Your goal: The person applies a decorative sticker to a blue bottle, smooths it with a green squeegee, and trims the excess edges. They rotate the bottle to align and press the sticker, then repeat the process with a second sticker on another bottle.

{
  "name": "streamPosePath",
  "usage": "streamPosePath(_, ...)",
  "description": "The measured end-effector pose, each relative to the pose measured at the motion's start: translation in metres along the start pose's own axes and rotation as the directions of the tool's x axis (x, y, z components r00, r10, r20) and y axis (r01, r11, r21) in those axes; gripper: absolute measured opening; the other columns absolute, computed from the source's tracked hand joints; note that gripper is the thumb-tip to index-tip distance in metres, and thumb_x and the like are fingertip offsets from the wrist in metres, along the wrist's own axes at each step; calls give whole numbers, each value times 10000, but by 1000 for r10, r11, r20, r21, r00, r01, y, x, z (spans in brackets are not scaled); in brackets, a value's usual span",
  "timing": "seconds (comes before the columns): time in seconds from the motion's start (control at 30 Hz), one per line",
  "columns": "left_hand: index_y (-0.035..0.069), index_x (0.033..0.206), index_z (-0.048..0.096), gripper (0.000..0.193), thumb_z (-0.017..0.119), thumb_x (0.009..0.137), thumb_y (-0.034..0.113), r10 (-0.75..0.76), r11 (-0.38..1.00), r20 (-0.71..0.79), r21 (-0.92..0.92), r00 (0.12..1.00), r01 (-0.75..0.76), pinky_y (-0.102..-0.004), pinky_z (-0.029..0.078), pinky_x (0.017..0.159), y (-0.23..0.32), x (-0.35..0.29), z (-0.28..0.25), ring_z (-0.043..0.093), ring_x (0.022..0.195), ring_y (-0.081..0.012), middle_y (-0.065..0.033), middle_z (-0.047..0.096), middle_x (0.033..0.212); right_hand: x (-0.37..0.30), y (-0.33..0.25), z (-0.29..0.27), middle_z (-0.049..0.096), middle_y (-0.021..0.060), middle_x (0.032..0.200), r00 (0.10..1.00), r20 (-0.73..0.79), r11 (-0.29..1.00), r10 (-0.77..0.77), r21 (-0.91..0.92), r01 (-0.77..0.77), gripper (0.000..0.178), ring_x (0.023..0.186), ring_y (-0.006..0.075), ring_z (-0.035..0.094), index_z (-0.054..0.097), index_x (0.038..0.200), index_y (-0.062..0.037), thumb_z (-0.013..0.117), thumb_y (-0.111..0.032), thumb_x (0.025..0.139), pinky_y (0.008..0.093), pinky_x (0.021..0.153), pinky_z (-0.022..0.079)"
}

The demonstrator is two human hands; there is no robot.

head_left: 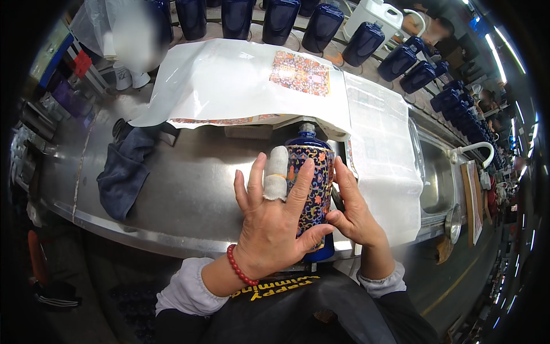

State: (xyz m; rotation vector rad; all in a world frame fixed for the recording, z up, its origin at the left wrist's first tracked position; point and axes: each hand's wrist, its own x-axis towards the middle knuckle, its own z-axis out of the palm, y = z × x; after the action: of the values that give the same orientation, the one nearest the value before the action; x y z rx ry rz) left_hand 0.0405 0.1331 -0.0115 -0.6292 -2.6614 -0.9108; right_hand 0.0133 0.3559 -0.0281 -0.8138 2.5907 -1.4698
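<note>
A dark blue glass bottle [308, 140] with a clear threaded neck leans on the front edge of the metal bench. A colourful floral decal [317, 198] wraps its front and sides. My left hand [272, 215] lies against the bottle's front left with fingers spread, index finger and thumb on the decal. One of its fingers wears a white cloth sleeve [276, 172]. Along the bottle's right side, my right hand [356, 209] grips it, thumb towards the front and fingers up the side. Something dark shows between that thumb and fingers; its kind is hidden.
White decal sheets [229, 80] and a translucent sheet [384, 166] cover the far bench. A blue-grey cloth [126, 175] lies left; a sink [434, 175] stands right. Several plain blue bottles [321, 27] line the conveyor beyond, near a white jug [375, 17]. Other people sit farther off.
</note>
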Motion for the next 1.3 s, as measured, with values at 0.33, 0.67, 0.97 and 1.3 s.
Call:
streamPosePath(0.33,-37,1564,287,983,479,951,706,-73,946,-44,-319,996,56,-663,-27,1159,-24,-50,4,239,1475,-467,-227,621,1291,-8,-6,0,258,251,1590,997,-12,994,71,80,-70,934,1449,348,345,215,1608,-17,607,-564,961,448,1140,380)
streamPosePath(0.67,51,1601,272,929,586,941,625,-48,961,-12,-272,999,43,-695,-11,1139,-15,-45,8,254,1449,-497,-156,703,938,-16,-4,6,225,255,1619,998,13,998,59,21,-60,1000,1507,387,269,249,1604,-36,692,-579,892,452,1198,290)
streamPosePath(0.97,40,1603,252,946,587,939,625,-56,960,-20,-274,998,49,-714,22,1129,-14,-44,10,260,1436,-491,-161,692,933,-12,0,3,252,257,1612,997,36,997,63,50,-65,1039,1505,388,277,234,1605,-27,702,-598,873,449,1203,278)
streamPosePath(1.3,31,1602,242,944,555,950,637,-37,964,-23,-263,999,30,-707,29,1133,-16,-44,13,270,1428,-497,-173,694,1060,-12,3,5,277,247,1606,998,32,997,46,63,-48,1024,1502,379,286,227,1606,-24,683,-594,889,449,1202,279)
